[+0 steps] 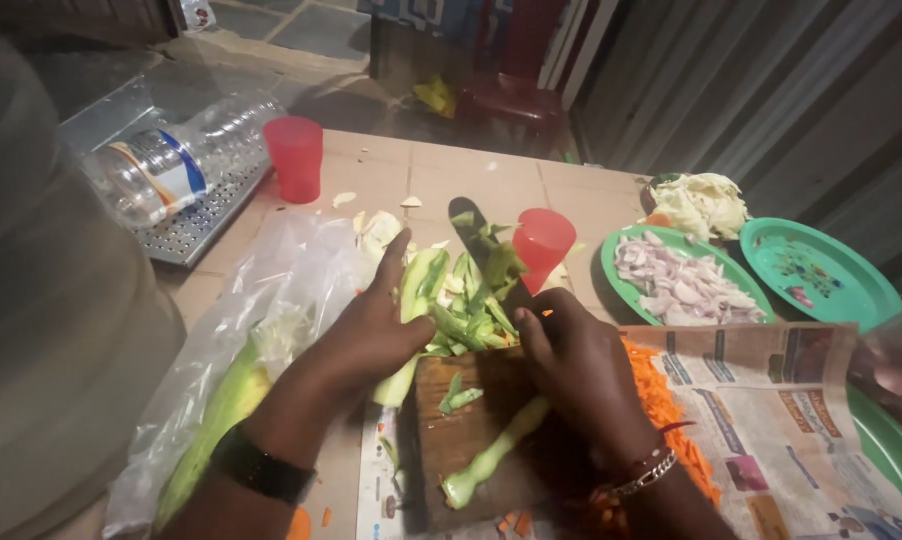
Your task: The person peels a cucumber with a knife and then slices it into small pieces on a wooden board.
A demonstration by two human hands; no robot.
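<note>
Cut vegetable: a heap of chopped pale-green vegetable strips [468, 310] lay at the far end of a dark wooden chopping board [471, 440], spilling onto the table beyond it.
Knife: a dark-bladed kitchen knife [486, 255] stood over the heap with its tip pointing away from the person and bits of green stuck to the blade.
Right hand: the right hand [581, 375] was closed around the knife's handle, a beaded bracelet at the wrist.
Left hand: the left hand [371, 330] lay flat and open, fingers spread, pressing against the left side of the heap; a black watch band circled the wrist.
Board: a long uncut green vegetable piece [491, 455] lay slantwise across the near part of the board.
Right of board: shredded orange carrot [661, 400] was piled on a sheet of printed newspaper [771, 420].
Left of board: a clear plastic bag [261, 330] held more green vegetables.
Plates: a green plastic plate of chopped onion [683, 280] sat beside an empty green plate [821, 270]; shredded pale cabbage [706, 203] lay behind them.
Cups: two red plastic cups [296, 155] stood on the table, one just beyond the heap.
Surface: a beige tiled tabletop [441, 170].
Room: a clear plastic bottle [171, 165] lay on a perforated metal tray; dim surroundings with corrugated metal sheeting to the right.
</note>
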